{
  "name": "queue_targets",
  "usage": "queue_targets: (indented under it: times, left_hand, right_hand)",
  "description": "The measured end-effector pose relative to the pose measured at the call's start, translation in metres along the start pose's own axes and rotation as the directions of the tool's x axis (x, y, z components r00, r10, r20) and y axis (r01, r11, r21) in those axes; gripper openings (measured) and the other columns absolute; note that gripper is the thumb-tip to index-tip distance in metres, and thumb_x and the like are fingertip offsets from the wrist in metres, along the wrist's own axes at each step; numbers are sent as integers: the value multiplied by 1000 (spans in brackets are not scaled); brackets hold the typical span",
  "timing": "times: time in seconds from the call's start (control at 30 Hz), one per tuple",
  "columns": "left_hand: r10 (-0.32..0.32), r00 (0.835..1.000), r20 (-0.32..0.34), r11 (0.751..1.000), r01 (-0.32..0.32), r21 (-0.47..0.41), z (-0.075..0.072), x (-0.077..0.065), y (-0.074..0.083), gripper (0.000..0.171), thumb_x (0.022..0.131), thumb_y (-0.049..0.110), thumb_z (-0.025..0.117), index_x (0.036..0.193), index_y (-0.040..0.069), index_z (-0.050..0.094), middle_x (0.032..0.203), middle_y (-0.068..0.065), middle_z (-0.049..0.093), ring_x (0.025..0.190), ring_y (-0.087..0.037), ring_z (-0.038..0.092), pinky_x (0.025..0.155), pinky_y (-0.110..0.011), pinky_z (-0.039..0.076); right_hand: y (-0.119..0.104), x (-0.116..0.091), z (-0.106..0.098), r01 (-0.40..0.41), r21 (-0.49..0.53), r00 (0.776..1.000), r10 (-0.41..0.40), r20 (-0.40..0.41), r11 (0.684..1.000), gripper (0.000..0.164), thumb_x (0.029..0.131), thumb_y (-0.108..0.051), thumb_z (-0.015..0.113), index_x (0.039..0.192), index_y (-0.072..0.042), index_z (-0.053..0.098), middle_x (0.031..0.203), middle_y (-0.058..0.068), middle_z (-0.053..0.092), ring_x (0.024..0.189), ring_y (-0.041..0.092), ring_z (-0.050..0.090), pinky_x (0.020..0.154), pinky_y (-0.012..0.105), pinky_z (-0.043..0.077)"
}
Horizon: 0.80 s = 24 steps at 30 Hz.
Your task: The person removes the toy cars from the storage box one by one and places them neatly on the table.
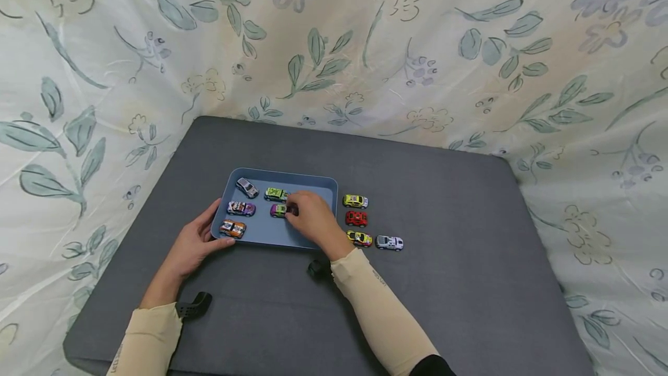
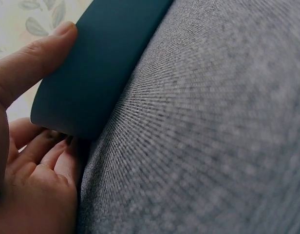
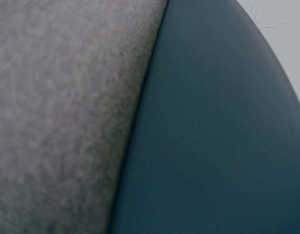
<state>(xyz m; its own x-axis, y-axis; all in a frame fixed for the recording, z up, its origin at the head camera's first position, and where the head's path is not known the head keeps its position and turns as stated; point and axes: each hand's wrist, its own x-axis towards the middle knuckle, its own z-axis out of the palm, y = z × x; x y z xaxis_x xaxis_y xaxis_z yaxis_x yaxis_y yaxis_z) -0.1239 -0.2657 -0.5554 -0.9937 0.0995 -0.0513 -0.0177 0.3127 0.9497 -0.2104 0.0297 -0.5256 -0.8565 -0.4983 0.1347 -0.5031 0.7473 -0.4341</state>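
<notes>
A shallow blue-grey tray [image 1: 292, 238] lies on the grey table in the head view. My left hand [image 1: 193, 242] grips its near left corner, thumb [image 2: 50, 51] along the front wall and the other fingers around the left side. Inside the tray, my right hand [image 1: 315, 217] pinches the right end of a green and purple toy car [image 1: 278, 211], its fingertips partly covering it. Around it in the tray sit a bright green car [image 1: 275, 194], a silver car [image 1: 247, 187], a purple and white car [image 1: 241, 208] and an orange car [image 1: 232, 228]. The right wrist view shows only the tray's wall [image 3: 208, 126] and cloth.
Right of the tray stand a yellow toy car [image 1: 355, 201], a red one [image 1: 356, 218], a yellow and red one [image 1: 359, 239] and a white one [image 1: 389, 242]. A floral curtain [image 1: 323, 45] hangs behind the grey table [image 1: 469, 283].
</notes>
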Motion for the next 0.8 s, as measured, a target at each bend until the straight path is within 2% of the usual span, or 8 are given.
queue_targets:
  times: [0.3, 0.8]
  left_hand:
    - [32, 999, 6, 999, -32, -37, 2, 0, 1, 105, 95, 7, 86, 175, 10, 18, 175, -25, 25, 153, -50, 35, 100, -7, 43]
    - [27, 1000, 7, 999, -27, -29, 2, 0, 0, 105, 96, 9, 86, 175, 12, 18, 174, -24, 26, 154, -49, 35, 99, -7, 42]
  right_hand:
    - [6, -3, -4, 5, 27, 1000, -5, -21, 1000, 16, 99, -17, 82, 115, -12, 83, 104, 1, 73, 90, 13, 63, 82, 33, 55]
    - [9, -9, -10, 6, 44, 999, -3, -52, 999, 15, 99, -17, 82, 114, -14, 83, 105, 0, 73, 92, 14, 62, 84, 34, 55]
